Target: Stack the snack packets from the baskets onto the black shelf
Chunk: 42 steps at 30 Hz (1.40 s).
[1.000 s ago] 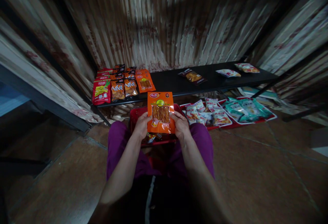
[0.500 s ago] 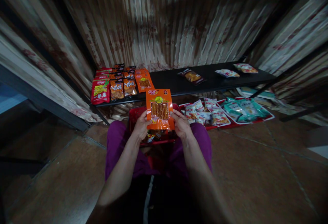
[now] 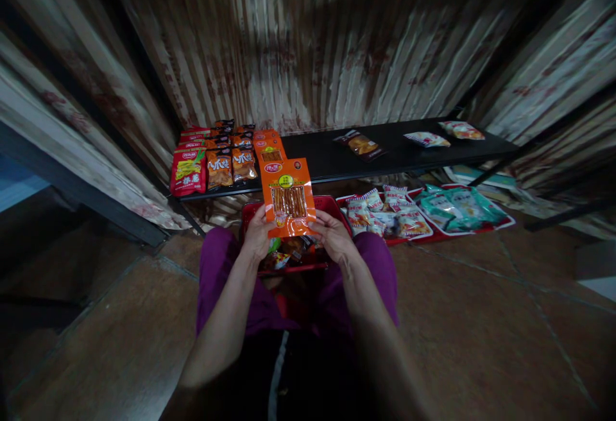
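Probably light, slick and bendy, the orange packet point(image 3: 289, 200) above the red basket point(image 3: 332, 204) is best held by its lower side edges, where fingers of the left hand point(image 3: 258, 235) and right hand point(image 3: 334, 237) clamp it.

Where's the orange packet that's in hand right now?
In the head view, the orange packet is just left of centre, held between the left hand and right hand, over the red basket and in front of the black shelf.
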### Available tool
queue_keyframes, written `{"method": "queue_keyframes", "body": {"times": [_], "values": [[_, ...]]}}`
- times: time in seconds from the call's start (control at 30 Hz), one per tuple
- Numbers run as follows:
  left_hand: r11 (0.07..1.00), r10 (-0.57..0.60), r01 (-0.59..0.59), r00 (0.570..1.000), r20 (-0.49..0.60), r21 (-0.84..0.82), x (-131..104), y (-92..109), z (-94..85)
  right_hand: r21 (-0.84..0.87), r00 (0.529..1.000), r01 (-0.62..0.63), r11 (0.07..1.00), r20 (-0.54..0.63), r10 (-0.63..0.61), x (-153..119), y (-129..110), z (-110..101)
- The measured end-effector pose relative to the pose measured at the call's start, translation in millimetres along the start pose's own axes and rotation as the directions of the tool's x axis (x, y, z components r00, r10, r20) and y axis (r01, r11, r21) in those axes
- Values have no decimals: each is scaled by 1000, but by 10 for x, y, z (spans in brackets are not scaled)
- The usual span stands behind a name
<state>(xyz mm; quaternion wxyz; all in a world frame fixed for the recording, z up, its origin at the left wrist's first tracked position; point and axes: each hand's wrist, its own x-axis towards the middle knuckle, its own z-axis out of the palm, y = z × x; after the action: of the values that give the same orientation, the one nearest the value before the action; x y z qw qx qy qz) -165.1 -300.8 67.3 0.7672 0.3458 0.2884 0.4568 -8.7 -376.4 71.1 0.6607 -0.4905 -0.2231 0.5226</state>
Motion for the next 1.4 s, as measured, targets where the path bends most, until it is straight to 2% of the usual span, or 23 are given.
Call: {"method": "queue_keyframes", "body": {"times": [0.13, 0.33, 0.5, 0.63, 0.7, 0.77, 0.87, 1.0, 1.2, 1.27, 1.4], "values": [[1000, 6, -6, 1000, 10, 3, -28, 15, 22, -6, 999, 10, 1000, -36, -11, -7, 15, 9], [1000, 3, -3, 1000, 1, 22, -62, 15, 34, -43, 1000, 13, 999, 15, -12, -47, -16, 13], [999, -33, 31, 998, 56, 35, -97, -16, 30, 16, 998, 64, 998, -24, -63, -47, -12, 28], [991, -62, 51, 994, 92, 123, -113, -65, 69, 64, 996, 73, 995, -48, -70, -43, 14, 50], [984, -27, 16, 998, 60, 178, -94, -111, 96, 79, 994, 84, 993, -73, -79, -34, 27, 70], [965, 78, -84, 996, 35, 247, -53, -175, 111, 90, 989, 114, 989, -107, -105, -21, 31, 96], [901, 208, -224, 975, 82, 371, 31, -288, 89, 89, 977, 168, 982, -146, -154, -9, 15, 136], [847, 158, -210, 977, 146, 488, 114, -411, 7, 67, 973, 196, 978, -140, -185, -27, -19, 172], [746, 211, -192, 976, 48, 638, 129, -396, -11, -60, 968, 230, 971, -91, -234, -64, -29, 237], [771, 234, -208, 972, 37, 602, 122, -345, 11, -122, 963, 243, 962, -86, -254, -65, -29, 265], [880, 225, -192, 974, -26, 434, 72, -254, 61, -291, 944, 301, 908, -43, -326, -67, -22, 313]]}}
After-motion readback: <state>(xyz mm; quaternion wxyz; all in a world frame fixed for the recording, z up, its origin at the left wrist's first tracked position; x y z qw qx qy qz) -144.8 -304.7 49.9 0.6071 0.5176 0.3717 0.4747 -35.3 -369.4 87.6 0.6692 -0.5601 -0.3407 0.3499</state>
